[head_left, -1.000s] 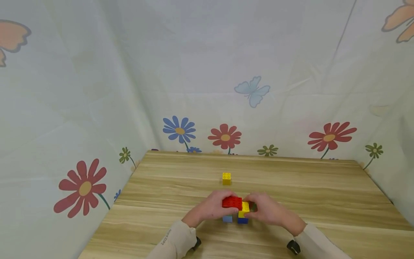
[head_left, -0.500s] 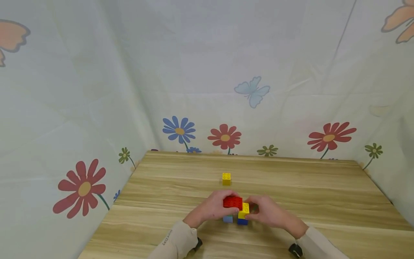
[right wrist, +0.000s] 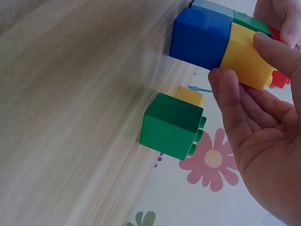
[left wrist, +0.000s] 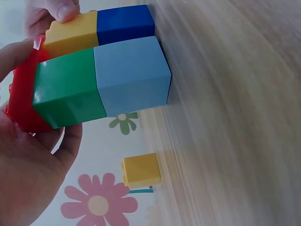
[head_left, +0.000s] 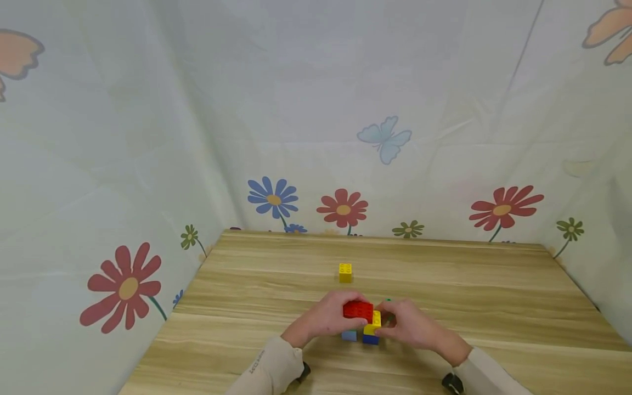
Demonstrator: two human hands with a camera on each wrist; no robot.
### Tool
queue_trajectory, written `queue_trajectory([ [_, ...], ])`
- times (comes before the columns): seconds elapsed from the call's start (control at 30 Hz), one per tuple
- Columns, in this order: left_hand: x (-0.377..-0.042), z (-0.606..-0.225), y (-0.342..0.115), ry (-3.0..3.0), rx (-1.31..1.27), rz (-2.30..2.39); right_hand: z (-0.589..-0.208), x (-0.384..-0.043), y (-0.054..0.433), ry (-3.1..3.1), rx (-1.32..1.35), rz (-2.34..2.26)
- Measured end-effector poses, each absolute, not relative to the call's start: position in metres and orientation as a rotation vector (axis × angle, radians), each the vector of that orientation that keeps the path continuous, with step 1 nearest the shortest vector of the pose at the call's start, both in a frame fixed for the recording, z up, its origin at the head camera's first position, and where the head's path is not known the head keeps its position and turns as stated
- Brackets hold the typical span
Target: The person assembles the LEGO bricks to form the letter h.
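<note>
My left hand (head_left: 323,317) grips a red toy brick (head_left: 357,311) by its sides. The red brick sits on a green brick (left wrist: 70,87), which stands on a light blue brick (left wrist: 134,77). Its right end reaches over to the studs of a yellow brick (right wrist: 247,56). My right hand (head_left: 413,326) pinches that yellow brick between thumb and fingers. Below the yellow one is a dark blue brick (right wrist: 200,40), so two short columns stand side by side, with a narrow gap between them in the head view.
A loose green brick (right wrist: 171,125) stands just beyond my right hand, mostly hidden by it in the head view. Farther back on the wooden table (head_left: 276,263) stands another yellow brick (head_left: 345,272). A flower-patterned cloth (head_left: 306,109) hangs behind the table.
My left hand and the red brick have shifted slightly right, and the red brick is tilted a little more. My right hand has moved slightly toward the right, still pinching the yellow brick.
</note>
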State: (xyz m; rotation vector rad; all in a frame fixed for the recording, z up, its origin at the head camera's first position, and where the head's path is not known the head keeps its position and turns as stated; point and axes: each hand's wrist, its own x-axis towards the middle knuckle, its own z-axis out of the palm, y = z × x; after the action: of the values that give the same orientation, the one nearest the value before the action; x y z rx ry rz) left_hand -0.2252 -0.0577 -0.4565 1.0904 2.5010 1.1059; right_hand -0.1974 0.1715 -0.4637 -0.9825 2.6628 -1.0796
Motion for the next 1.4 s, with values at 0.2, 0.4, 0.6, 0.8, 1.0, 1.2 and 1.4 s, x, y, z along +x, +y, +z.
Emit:
queue_trajectory([
  [0.2, -0.226, -0.457, -0.058, 2.497, 1.121, 1.1, -0.463, -0.198, 0.171, 2.654, -0.98, -1.085],
  [0.4, -0.226, -0.457, -0.058, 2.501, 1.121, 1.093, -0.461, -0.199, 0.171, 2.636, -0.977, -1.093],
  [0.6, -0.226, -0.457, -0.058, 2.506, 1.134, 1.094, -0.459, -0.198, 0.171, 2.627, -0.964, -1.093],
  [0.8, -0.226, -0.454, -0.058, 2.546, 1.208, 1.031, -0.46, -0.198, 0.171, 2.64, -0.983, -1.088],
  [1.0, -0.227, -0.451, -0.057, 2.578, 1.258, 0.955, -0.462, -0.198, 0.171, 2.65, -0.968, -1.068],
  [1.2, -0.226, -0.448, -0.055, 2.603, 1.214, 0.913, -0.464, -0.199, 0.172, 2.644, -0.998, -1.074],
  [1.4, -0.224, -0.447, -0.054, 2.638, 1.187, 0.886, -0.463, -0.199, 0.172, 2.634, -1.03, -1.081],
])
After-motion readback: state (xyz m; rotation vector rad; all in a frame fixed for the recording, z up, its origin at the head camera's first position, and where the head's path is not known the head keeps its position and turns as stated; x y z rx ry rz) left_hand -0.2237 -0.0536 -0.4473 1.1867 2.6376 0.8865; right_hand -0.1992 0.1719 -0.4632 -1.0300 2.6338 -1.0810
